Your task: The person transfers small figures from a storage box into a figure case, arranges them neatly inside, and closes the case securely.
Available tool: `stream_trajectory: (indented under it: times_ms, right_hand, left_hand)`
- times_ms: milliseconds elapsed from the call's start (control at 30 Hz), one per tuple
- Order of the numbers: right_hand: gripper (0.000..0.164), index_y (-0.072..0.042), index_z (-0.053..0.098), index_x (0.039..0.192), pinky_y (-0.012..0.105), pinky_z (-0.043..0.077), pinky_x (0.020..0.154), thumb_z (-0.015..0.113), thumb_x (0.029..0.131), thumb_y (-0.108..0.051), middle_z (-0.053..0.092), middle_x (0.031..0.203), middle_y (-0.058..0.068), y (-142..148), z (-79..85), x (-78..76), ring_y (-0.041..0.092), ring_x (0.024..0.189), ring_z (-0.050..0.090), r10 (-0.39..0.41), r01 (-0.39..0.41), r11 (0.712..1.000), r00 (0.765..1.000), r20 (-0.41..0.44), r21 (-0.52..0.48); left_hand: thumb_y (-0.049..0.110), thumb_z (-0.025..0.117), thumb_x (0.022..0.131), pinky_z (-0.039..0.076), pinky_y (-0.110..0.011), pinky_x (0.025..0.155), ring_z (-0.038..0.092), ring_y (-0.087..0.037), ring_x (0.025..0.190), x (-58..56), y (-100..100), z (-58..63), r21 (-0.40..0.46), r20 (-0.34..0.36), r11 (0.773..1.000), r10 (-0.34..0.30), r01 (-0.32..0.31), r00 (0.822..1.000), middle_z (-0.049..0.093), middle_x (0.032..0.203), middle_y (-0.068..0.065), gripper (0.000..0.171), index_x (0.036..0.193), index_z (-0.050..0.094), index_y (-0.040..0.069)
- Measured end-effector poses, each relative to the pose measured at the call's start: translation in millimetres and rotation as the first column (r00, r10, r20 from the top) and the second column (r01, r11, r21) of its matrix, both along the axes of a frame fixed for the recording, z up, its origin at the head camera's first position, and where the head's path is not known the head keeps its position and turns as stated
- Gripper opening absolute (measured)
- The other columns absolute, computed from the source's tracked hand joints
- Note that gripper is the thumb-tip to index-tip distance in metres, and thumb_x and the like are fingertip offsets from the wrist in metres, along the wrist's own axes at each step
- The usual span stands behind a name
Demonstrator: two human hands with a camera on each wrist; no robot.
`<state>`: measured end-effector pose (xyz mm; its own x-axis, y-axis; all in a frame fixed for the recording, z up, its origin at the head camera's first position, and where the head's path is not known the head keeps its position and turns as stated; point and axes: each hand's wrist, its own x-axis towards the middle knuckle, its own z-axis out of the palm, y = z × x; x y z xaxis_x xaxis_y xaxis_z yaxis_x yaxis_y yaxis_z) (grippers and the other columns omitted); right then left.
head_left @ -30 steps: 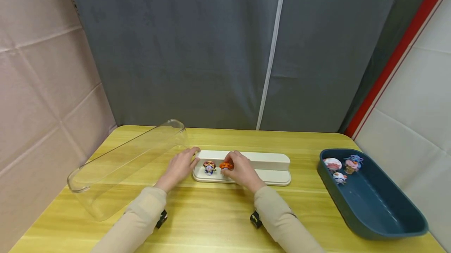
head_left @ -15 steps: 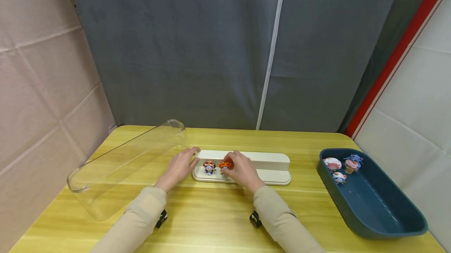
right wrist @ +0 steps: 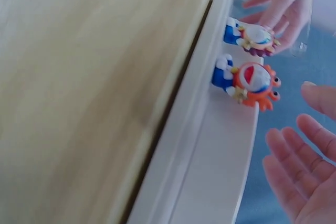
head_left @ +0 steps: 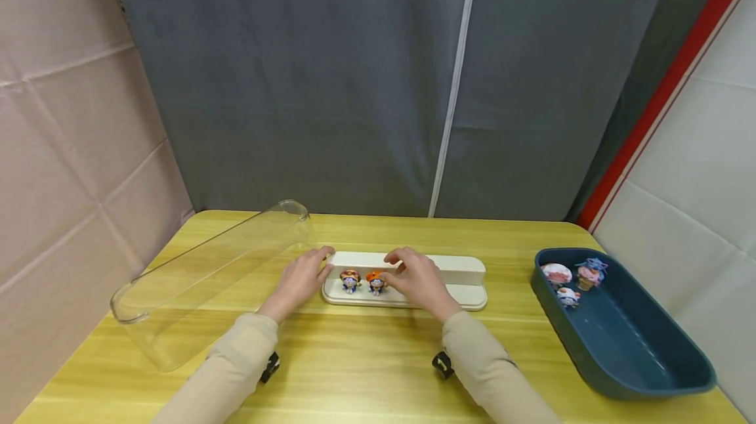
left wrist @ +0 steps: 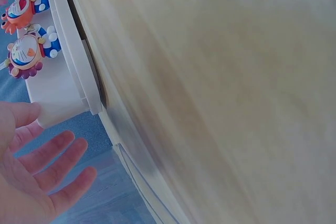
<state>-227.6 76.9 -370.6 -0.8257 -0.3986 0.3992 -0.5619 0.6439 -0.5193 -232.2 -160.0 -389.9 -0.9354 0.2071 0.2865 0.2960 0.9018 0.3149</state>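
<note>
The orange-hatted figurine [head_left: 376, 283] stands upright on the white base [head_left: 457, 295], just beside the brown-hatted figurine [head_left: 350, 281] to its left. My right hand [head_left: 422, 282] hovers next to the orange one, thumb and fingers spread apart with nothing between them; the right wrist view shows a gap between my thumb and its hat. My left hand [head_left: 298, 283] is at the base's left end, thumb and index finger at its edge, the other fingers spread and holding nothing. To my left a clear cover [head_left: 215, 276] lies on the counter [head_left: 354, 361], and well over to my right a dark blue tub [head_left: 620, 342] carries three small toys [head_left: 569, 297]
</note>
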Motion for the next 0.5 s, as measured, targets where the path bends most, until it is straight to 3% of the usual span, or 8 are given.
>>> stream_trajectory:
  times_ms: [333, 500]
  right_hand:
    - [0.021, -0.008, 0.062, 0.097, 0.031, 0.047, 0.066, 0.068, 0.077, -0.013, 0.06, 0.094, 0.003, 25, 11.7, 3.6, 0.013, 0.075, 0.058, 0.083, -0.085, 0.996, 0.995, -0.053, -0.036]
    - [0.023, -0.008, 0.062, 0.099, 0.032, 0.048, 0.066, 0.068, 0.079, -0.017, 0.06, 0.094, 0.003, 39, 22.6, 7.2, 0.015, 0.077, 0.058, 0.08, -0.081, 0.997, 0.995, -0.062, -0.015]
  left_hand:
    - [0.021, 0.057, 0.087, 0.044, -0.038, 0.055, 0.057, -0.025, 0.072, -0.1, 0, -0.7, 0.002, 0.003, 1.0, 0.001, -0.001, 1.0, 0.06, 0.098, -0.009, 0.027, 0.113, 0.054, 0.014]
    - [0.021, 0.057, 0.087, 0.044, -0.038, 0.056, 0.057, -0.026, 0.072, -0.7, 0, -1.1, 0.002, -0.004, 1.0, 0.0, 0.0, 1.0, 0.06, 0.098, -0.009, 0.027, 0.113, 0.054, 0.013]
